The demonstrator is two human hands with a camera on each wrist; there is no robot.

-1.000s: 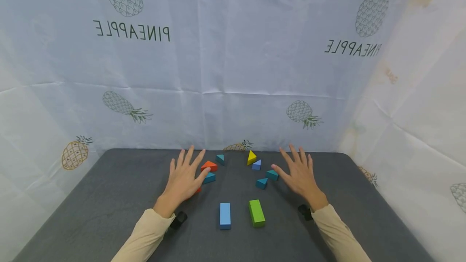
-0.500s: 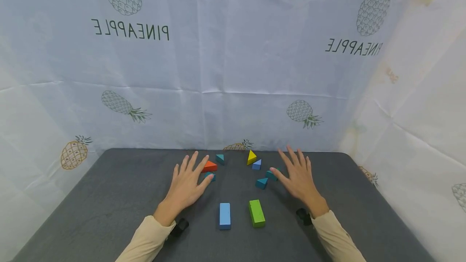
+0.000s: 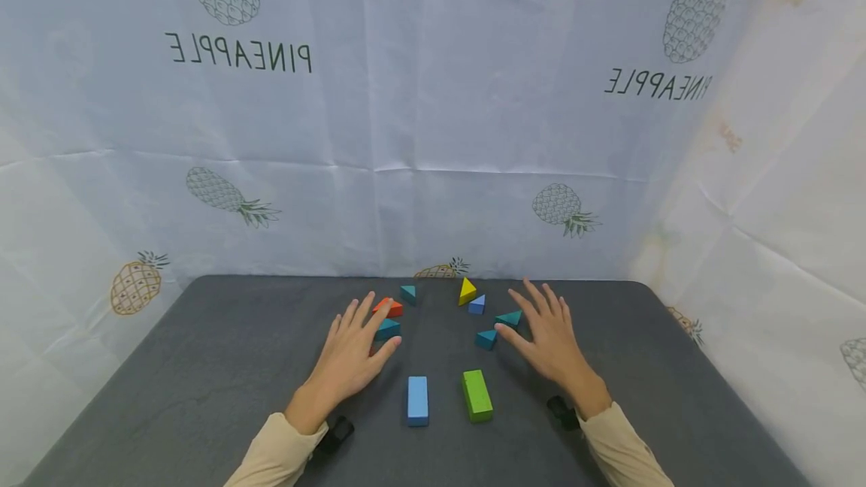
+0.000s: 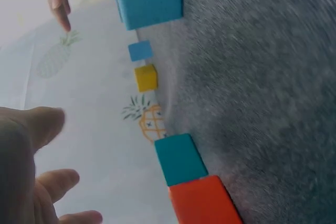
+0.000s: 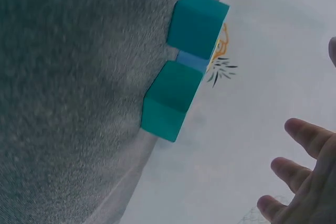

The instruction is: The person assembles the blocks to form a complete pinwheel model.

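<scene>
My left hand hovers above the left cluster with its fingers spread, holding nothing. Close to its fingertips are a red triangular block and a teal triangular block; a second red piece is mostly hidden under the hand. On the other side, my right hand is likewise spread over the table and holds nothing. Two teal triangular blocks lie by its thumb and index finger. Between the wrists, nearer the body, lie a light blue rectangular block and a green rectangular block.
Toward the back of the dark table sit a small teal triangle, a yellow triangle and a periwinkle triangle. A white pineapple-print cloth hangs behind the table and along its sides.
Both hands have drawn back slightly toward the body and inward, the left going right and the right going left. The blocks stay where they were.
</scene>
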